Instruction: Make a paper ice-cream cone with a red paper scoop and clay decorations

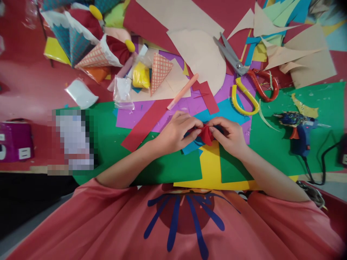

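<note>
One small, pleated, bright-red piece of thin sheet material (207, 137) is being held over a flat blue craft sheet (208, 116); whether they are touching is not being shown. Its gathered upper part is being pinched between thumb and forefinger of the left hand (179, 130) and the right hand (231, 136). Something light, soft and easily crushed is probably being handled; grip is best being taken at the gathers, flared lower edge being left free.

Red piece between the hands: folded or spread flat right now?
Folded: the red piece bunches into creases where the left hand and right hand pinch it.
</note>
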`<state>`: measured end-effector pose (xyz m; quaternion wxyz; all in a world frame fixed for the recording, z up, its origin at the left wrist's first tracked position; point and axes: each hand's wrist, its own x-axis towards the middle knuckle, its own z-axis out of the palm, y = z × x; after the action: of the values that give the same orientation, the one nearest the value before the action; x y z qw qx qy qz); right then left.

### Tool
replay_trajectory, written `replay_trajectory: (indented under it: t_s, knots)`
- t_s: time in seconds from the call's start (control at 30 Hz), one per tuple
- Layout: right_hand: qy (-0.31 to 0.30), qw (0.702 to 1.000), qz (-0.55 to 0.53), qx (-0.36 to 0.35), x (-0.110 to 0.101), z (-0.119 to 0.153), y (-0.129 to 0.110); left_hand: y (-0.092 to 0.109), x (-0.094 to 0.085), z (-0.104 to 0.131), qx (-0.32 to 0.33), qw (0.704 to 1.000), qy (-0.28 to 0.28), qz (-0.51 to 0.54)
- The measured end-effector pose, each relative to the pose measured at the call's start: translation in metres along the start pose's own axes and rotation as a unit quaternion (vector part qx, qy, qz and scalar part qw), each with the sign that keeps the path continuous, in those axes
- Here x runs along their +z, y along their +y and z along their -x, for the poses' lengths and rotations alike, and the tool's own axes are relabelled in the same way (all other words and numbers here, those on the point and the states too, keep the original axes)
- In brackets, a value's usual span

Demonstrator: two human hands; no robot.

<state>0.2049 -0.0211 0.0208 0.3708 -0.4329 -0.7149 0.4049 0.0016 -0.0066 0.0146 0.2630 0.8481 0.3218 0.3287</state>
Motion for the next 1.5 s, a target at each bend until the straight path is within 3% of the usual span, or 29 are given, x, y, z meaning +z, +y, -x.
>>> replay_trajectory:
  t_s: [0.27, 0.47, 0.6, 0.93, 1.33, 1.5]
  knots:
    - [0.004, 0.996, -0.065, 0.062, 0.0037, 0.0013, 0.0021, -0.0005, -0.0004, 0.0002, -0.033, 0.999, -0.008, 0.033]
    - [-0.014, 0.99, -0.097, 0.097, 0.0034, 0.0018, 0.0009, 0.0015, -0.003, -0.0017, -0.088, 0.991, -0.053, 0.086]
    - [-0.008, 0.989, -0.105, 0.108, 0.0036, 0.0011, -0.0008, 0.0016, -0.0036, -0.0027, -0.083, 0.99, -0.038, 0.109]
    - [-0.025, 0.991, -0.098, 0.092, 0.0031, -0.0006, 0.0002, 0.0012, -0.003, -0.0025, -0.117, 0.982, -0.057, 0.136]
    - [0.04, 0.997, 0.064, -0.032, 0.006, 0.0029, -0.0037, 0.0003, 0.0001, 0.0011, -0.043, 0.998, 0.003, 0.039]
    - [0.023, 0.998, 0.052, -0.027, 0.0062, 0.0034, -0.0042, -0.001, 0.0, 0.0002, -0.057, 0.997, -0.019, 0.049]
